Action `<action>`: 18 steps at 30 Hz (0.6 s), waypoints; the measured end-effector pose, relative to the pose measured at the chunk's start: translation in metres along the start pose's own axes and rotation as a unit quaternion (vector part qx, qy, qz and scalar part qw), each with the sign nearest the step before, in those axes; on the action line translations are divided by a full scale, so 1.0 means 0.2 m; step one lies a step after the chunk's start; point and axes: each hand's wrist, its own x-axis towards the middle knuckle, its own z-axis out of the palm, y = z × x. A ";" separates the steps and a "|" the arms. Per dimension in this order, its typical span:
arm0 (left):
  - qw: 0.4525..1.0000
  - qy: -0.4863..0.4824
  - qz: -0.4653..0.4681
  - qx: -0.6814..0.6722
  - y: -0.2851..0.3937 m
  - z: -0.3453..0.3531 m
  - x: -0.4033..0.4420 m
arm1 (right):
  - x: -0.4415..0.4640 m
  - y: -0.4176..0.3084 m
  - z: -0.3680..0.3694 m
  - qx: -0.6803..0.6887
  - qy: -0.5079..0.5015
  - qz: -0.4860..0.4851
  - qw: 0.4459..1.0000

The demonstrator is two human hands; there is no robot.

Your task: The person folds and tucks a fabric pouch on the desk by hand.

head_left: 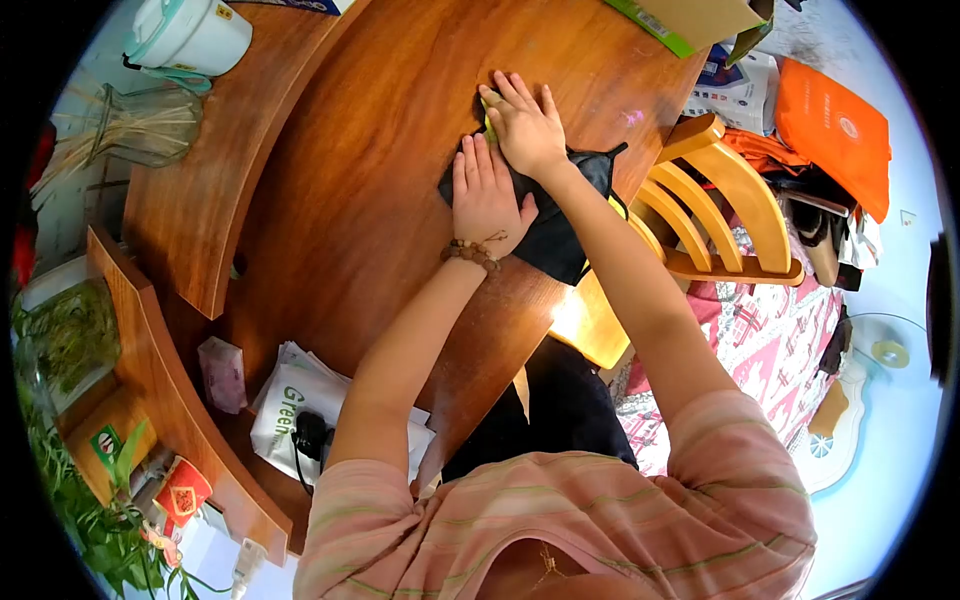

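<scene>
A black cloth item (pixel 553 237) with thin loops or straps at its right edge lies flat on the wooden table (pixel 370 150). Its exact kind is hard to make out. Pressed flat on its left part is my left hand (pixel 487 202), palm down, fingers together and stretched out, with a beaded bracelet at the wrist. Just beyond it my right hand (pixel 527 128) also lies palm down, fingers spread, over the upper part of the cloth. A yellow-green patch (pixel 490 117) shows beside and beneath the right fingers. Neither hand grips anything; both cover part of the cloth.
A wooden chair (pixel 735 200) stands against the table's right edge. At the far edge is a cardboard box (pixel 700 20). White bags (pixel 290 410) and a black plug (pixel 312 435) lie near left. A raised shelf (pixel 225 190) holds a glass jar (pixel 150 125) and white cup (pixel 200 40).
</scene>
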 end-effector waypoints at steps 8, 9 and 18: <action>1.000 0.023 0.015 -0.003 0.00 0.02 -0.01 | -0.17 0.04 -0.03 0.045 -0.002 0.041 0.998; 1.000 0.021 0.008 -0.013 0.01 0.02 -0.01 | -0.11 0.04 -0.02 0.039 0.008 0.028 0.999; 0.995 -0.009 0.033 -0.097 0.17 0.10 0.12 | -0.43 0.28 -0.09 0.012 0.102 0.106 0.989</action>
